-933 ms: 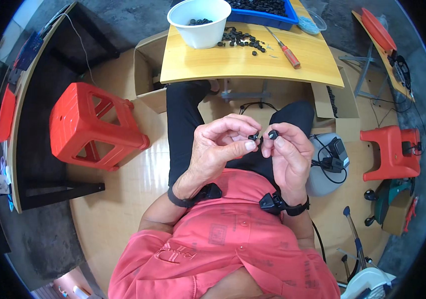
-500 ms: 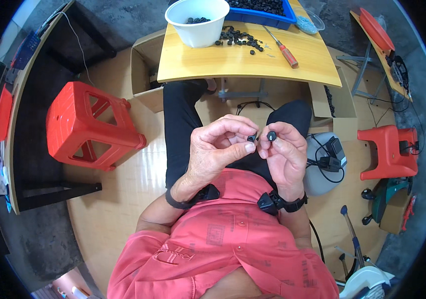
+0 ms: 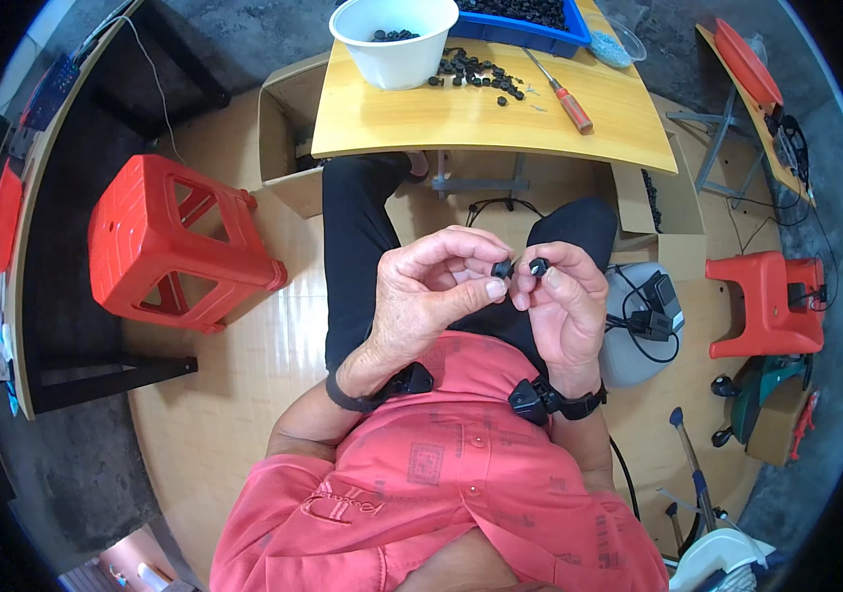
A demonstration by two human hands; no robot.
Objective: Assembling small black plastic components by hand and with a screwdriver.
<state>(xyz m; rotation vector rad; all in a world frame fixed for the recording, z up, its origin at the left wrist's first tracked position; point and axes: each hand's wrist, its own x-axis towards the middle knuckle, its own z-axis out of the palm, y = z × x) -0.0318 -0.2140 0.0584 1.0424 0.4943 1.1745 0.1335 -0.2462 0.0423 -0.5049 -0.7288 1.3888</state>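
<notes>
Above my lap, my left hand (image 3: pixel 441 279) pinches a small round black part (image 3: pixel 502 268) between thumb and fingertips. Close beside it, my right hand (image 3: pixel 568 288) grips another small black part (image 3: pixel 539 266) by thumb and forefinger, its end showing between them. The two parts are held a short gap apart; whether anything thin links them is too small to tell. Farther off on the wooden table (image 3: pixel 392 123) lie several loose black parts (image 3: pixel 481 71) of similar size. More of them sit inside a white tub (image 3: pixel 397 59).
A blue tray (image 3: pixel 530 37) full of black parts and a clear dish of blue bits (image 3: pixel 611 49) stand at the table's back. A red-handled screwdriver (image 3: pixel 574 111) lies at its right. Red stools (image 3: pixel 170 242) flank me, with cardboard boxes (image 3: pixel 288 118) under the table.
The part in my left hand has turned and shows more of its round face. The one in my right hand has tilted slightly. Both hands stay in nearly the same place.
</notes>
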